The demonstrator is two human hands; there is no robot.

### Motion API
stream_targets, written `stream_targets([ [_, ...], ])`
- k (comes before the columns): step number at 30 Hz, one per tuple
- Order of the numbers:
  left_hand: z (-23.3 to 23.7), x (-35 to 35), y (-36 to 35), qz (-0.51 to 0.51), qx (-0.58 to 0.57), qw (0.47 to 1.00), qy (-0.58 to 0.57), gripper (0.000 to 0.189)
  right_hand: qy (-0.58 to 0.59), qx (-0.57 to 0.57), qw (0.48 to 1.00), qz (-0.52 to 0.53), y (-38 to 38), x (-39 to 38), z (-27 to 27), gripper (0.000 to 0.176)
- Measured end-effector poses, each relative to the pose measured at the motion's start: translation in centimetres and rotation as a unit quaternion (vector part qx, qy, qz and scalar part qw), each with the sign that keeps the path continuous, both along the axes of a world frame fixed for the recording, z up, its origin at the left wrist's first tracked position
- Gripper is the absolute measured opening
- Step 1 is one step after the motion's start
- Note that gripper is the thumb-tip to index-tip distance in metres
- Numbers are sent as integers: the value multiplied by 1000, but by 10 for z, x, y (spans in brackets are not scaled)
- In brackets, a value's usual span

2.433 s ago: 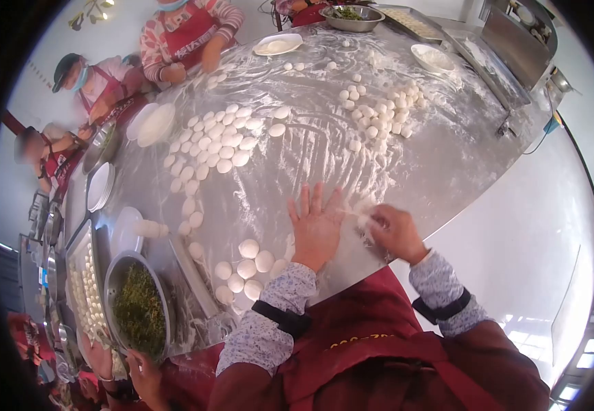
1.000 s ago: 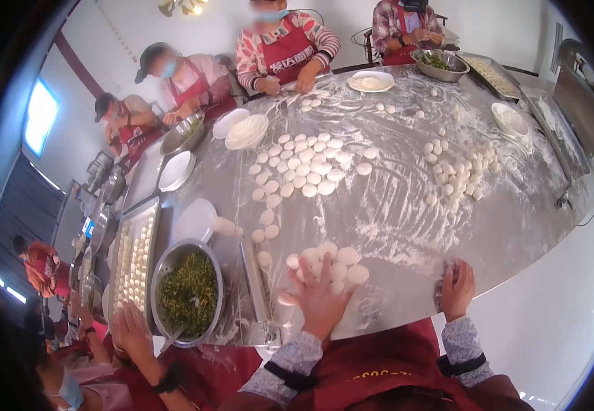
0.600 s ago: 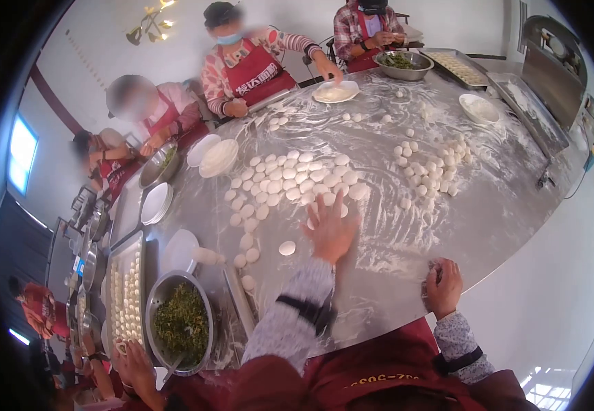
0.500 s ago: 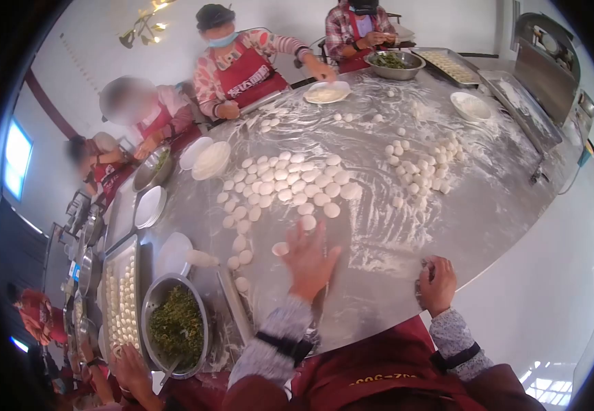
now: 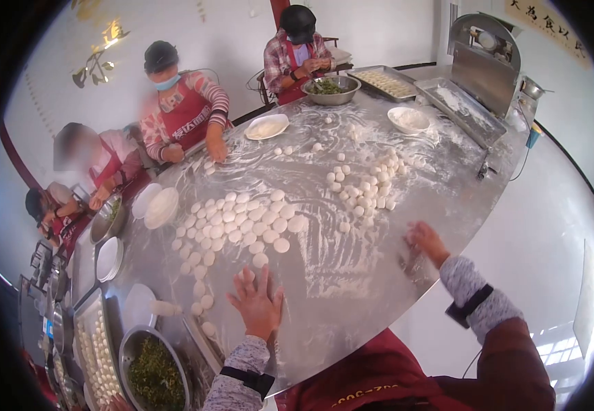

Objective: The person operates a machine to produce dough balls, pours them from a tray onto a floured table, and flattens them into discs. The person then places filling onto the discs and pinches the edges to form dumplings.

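My left hand (image 5: 257,308) lies palm down low over the steel table, fingers spread, just in front of a group of flattened dough rounds (image 5: 242,225). A small piece of dough (image 5: 247,275) shows at its fingertips. The closest round (image 5: 260,260) is just beyond them. My right hand (image 5: 427,244) reaches over the table near its right edge, with fingers apart and nothing in them. Beyond it to the left is a heap of small uncut-looking dough balls (image 5: 372,186). Flour streaks cover the surface between the two groups.
At lower left stand a bowl of green filling (image 5: 156,377), a tray of small dough pieces (image 5: 97,342) and a rolling pin (image 5: 167,309). White bowls of flour (image 5: 409,120) and a metal tray (image 5: 461,109) lie farther back. Several people in red aprons work around the far side.
The view has swung right and upward. My right hand has moved forward from the table's near edge and its fingers have opened out. My left hand stays about where it was over the table.
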State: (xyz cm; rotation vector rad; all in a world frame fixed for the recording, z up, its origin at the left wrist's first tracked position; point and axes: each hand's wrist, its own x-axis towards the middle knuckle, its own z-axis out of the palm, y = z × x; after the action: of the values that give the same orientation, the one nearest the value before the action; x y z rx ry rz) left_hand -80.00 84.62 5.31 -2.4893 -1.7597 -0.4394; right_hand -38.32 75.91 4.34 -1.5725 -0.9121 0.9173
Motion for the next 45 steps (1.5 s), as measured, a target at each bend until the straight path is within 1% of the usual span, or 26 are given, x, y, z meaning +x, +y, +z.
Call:
stream_targets([
  [1, 0, 2, 6, -2, 0, 1000, -3, 63, -2, 2, 1000, -12, 10, 22, 2, 36],
  [3, 1, 7, 18, -16, 11, 1000, -12, 62, 53, -56, 996, -51, 39, 62, 1, 48],
  [5, 3, 10, 24, -19, 3, 1000, -10, 62, 0, -12, 996, -85, 67, 82, 3, 55],
  [7, 6, 11, 27, -19, -4, 1000, -4, 62, -159, 7, 986, -47, 96, 94, 12, 64],
  [8, 7, 12, 27, -24, -3, 1000, -4, 62, -154, 5, 987, -47, 110, 91, 19, 64],
  [10, 8, 12, 27, -28, -3, 1000, 2, 62, -222, -5, 975, -30, 139, 80, 28, 71],
  [11, 8, 12, 28, -28, -16, 999, -4, 62, -219, -5, 975, -29, 156, 79, 23, 71],
  [13, 8, 14, 31, -27, -29, 999, -8, 62, -347, -79, 934, 27, 185, 73, 13, 79],
  [14, 8, 14, 31, -26, -26, 999, -11, 62, -344, -80, 935, 29, 195, 61, 18, 79],
  [16, 8, 13, 27, -23, -30, 999, -12, 61, -392, -160, 898, 116, 208, 35, 24, 84],
  [17, 11, 14, 28, -26, -32, 999, -19, 61, -391, -164, 898, 119, 212, 28, 12, 84],
  [19, 14, 16, 28, -25, -33, 999, -27, 60, -459, -144, 845, 235, 217, 7, -9, 85],
  [22, 13, 15, 28, -12, -44, 999, -21, 59, -492, -154, 824, 236, 171, -46, 46, 83],
  [23, 13, 15, 28, -16, -36, 999, -26, 60, -501, -120, 823, 239, 163, -54, 41, 80],
  [26, 9, 14, 28, -17, -19, 999, -37, 59, -531, -112, 803, 246, 127, -91, 44, 78],
  [28, 6, 13, 27, -15, -8, 999, -43, 58, -524, -81, 812, 245, 101, -116, 38, 73],
  [30, 5, 13, 28, -27, 18, 998, -45, 57, -560, -52, 788, 248, 72, -146, 41, 67],
  [31, 5, 13, 26, -40, 21, 998, -53, 55, -567, -27, 788, 239, 57, -161, 40, 60],
  [32, 4, 13, 25, -34, 22, 998, -53, 55, -567, -23, 787, 243, 44, -175, 36, 60],
  [34, 3, 14, 19, -104, 32, 991, -73, 54, -535, 29, 807, 247, 22, -202, 24, 51],
  [36, 3, 21, 5, -118, 32, 989, -82, 51, -539, 51, 802, 252, 3, -231, 5, 46],
  [38, 4, 26, -11, -183, -51, 963, -191, 48, -543, 70, 796, 259, -8, -241, 2, 42],
  [39, 4, 26, -20, -190, -70, 948, -244, 45, -529, 98, 803, 256, -14, -244, 1, 40],
  [41, -2, 21, -35, -191, -89, 944, -254, 42, -511, 124, 811, 257, -25, -245, -1, 37],
  [44, -5, 15, -54, -197, -97, 937, -270, 39, -534, 64, 819, 202, -26, -226, -2, 37],
  [45, -4, 13, -60, -201, -90, 936, -275, 38, -511, 50, 837, 190, -25, -219, 4, 43],
])
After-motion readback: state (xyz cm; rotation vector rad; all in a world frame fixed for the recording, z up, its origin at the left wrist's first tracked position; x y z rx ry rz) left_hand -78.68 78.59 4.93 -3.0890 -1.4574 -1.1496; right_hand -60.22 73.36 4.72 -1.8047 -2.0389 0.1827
